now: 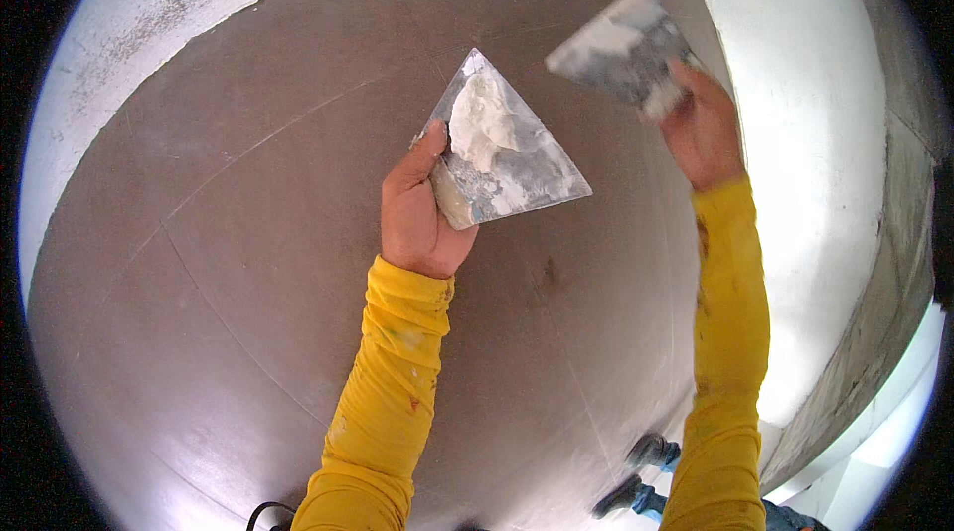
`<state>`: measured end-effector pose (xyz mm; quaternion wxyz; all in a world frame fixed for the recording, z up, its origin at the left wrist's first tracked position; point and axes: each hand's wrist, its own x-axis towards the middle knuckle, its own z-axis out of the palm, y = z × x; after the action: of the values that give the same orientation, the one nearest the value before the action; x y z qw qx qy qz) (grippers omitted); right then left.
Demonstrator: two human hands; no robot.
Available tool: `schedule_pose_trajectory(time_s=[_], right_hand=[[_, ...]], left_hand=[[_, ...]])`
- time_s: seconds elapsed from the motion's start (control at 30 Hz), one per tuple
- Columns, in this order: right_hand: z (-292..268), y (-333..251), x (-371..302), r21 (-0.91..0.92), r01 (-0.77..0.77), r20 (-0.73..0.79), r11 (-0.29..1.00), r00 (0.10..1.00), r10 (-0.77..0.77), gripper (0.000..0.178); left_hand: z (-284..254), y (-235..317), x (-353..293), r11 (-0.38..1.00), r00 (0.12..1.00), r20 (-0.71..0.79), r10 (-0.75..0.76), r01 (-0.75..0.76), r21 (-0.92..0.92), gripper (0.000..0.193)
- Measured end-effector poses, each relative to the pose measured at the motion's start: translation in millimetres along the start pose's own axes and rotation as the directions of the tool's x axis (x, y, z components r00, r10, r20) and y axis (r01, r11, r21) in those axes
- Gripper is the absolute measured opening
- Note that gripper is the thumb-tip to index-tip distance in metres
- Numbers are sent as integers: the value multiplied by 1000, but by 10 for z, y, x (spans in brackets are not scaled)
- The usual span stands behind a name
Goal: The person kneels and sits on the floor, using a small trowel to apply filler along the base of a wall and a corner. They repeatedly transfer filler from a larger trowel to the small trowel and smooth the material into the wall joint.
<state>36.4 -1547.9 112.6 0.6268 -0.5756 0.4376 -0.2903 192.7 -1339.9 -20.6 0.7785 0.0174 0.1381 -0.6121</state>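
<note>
My left hand (427,213) is wrapped round the handle of a wide putty knife (542,173), its thumb along the blade's edge. A thick lump of white putty (482,124) sits on the flat blade, with thinner smears around it. Farther right and higher in the view, my right hand (704,129) grips a second putty knife (626,44). That blade is smeared with white and grey and slightly blurred. The two blades are apart, and both are held above a brown floor.
Thin joint lines (224,327) cross the brown floor (248,223). A white wall (795,163) stands close to my right arm, and another whitish, scuffed wall (189,14) curves along the far left. Dark shoes (618,496) and blue trouser legs show at the lower right. A black loop (266,506) appears at the bottom.
</note>
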Motion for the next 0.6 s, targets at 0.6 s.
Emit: schedule_pose_trajectory(time_s=[0.6], right_hand=[[474, 788, 2156, -444, 569, 232, 692, 819, -525, 42]], left_hand=[[82, 28, -27, 991, 996, -64, -59, 51, -125, 37]])
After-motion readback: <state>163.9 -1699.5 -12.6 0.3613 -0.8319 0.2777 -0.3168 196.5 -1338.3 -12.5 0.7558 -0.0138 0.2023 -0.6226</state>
